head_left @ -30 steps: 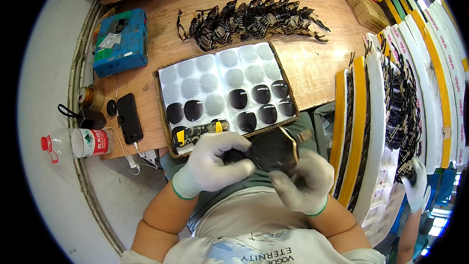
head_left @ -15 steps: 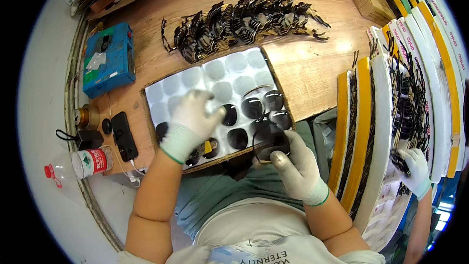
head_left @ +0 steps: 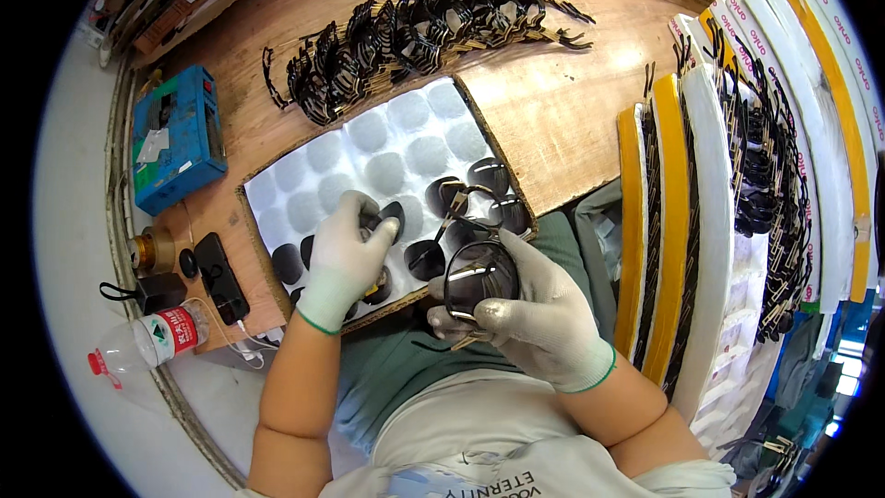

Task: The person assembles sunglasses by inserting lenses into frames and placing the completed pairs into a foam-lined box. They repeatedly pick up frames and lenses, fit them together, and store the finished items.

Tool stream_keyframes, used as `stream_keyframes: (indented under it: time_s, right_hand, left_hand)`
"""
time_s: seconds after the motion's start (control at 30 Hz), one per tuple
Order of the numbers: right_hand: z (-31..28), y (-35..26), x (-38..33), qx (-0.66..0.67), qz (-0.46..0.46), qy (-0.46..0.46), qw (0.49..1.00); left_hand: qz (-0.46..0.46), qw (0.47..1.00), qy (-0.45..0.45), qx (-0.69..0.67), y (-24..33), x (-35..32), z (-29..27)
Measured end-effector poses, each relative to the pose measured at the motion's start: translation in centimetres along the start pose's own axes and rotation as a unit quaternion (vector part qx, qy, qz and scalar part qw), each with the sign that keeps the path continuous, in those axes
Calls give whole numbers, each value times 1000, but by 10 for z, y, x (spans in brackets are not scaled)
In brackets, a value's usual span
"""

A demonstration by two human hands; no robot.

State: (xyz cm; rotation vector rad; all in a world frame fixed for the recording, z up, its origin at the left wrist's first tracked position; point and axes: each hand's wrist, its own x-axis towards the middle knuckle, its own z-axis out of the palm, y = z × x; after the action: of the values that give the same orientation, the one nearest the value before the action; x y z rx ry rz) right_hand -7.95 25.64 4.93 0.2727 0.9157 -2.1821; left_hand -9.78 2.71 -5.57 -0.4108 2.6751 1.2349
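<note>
My left hand, in a white glove with a green cuff, pinches a dark sunglass lens over the tray. My right hand, gloved alike, grips a pair of sunglasses by its rim, thumb on the lower edge. One dark lens faces up; the fingers partly cover the rest of the frame. Beneath both hands lies a shallow tray of white padding with rounded hollows. Loose dark lenses rest in its near and right-hand hollows, some hidden by my hands.
A long row of black-and-gold glasses frames lies behind the tray. At left are a blue box, a phone, tape rolls and a plastic bottle. Stacked white trays holding frames crowd the right side.
My left hand has taken hold of a lens from the tray. My right hand has brought the sunglasses slightly left and turned them. Another person's gloved hand at the far right has left the view.
</note>
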Motion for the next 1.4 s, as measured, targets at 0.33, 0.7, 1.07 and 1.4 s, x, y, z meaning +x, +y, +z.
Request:
stream_keyframes:
  time_s: [0.33,0.7,1.07,1.4]
  right_hand:
    - [18,12,-8,-14,44,-28,999]
    - [12,57,0,-516,-161,-114,834]
    - [10,50,-10,-567,-111,-87,812]
    - [15,50,-14,-445,-51,-96,889]
  left_hand:
    - [26,968,109,-223,-4,-54,-46]
    - [39,746,-142,-649,-10,-94,-48]
    - [-3,769,-128,-627,-12,-109,-45]
    - [83,886,20,-455,-7,-125,-33]
